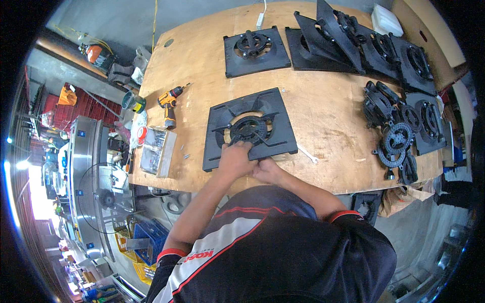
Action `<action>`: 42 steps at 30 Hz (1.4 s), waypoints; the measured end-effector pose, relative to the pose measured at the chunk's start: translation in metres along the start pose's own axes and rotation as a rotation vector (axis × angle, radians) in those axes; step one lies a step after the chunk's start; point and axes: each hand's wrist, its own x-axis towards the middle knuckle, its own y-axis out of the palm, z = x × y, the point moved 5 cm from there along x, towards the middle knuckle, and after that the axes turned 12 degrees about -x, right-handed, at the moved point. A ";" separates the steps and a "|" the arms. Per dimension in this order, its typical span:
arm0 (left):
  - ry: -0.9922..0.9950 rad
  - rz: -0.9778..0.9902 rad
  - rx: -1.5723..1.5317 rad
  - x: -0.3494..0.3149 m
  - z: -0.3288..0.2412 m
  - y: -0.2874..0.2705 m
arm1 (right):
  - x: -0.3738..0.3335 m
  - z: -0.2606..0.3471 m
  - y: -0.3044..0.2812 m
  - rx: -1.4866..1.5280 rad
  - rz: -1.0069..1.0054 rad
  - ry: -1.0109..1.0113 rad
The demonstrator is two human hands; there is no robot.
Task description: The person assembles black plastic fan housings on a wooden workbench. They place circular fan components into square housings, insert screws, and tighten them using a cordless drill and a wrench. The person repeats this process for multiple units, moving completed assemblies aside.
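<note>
A square black gas stove plate (275,107) lies on the wooden table in front of me. Raised pan supports surround its round opening, and a black ring-shaped burner (250,127) sits within. My left hand (236,160) reaches over the plate's front part, fingers curled against the near side of the burner. Close beside it, my right hand (268,171) is bunched at the plate's front edge. Its fingertips are hidden, and I cannot make out what they hold. To the right of the plate lies a white wrench-like tool (308,155).
A yellow-and-black cordless drill (169,105) and a box of small parts (158,151) are on the left. Another stove plate (230,55) lies at the back, beside several leaning ones (313,55). Black burner parts (394,144) are heaped at right. A fan (105,198) stands beyond the table's left side.
</note>
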 end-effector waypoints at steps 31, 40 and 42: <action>-0.612 0.072 -2.003 0.074 0.217 0.089 | 0.049 0.194 0.179 -1.997 -0.431 -0.555; -0.485 -0.217 -2.041 0.032 0.273 0.066 | 0.345 0.042 0.212 -2.517 -0.216 -0.121; -0.334 -0.295 -1.924 0.033 0.311 0.081 | 0.403 0.026 0.187 -2.586 -0.227 -0.276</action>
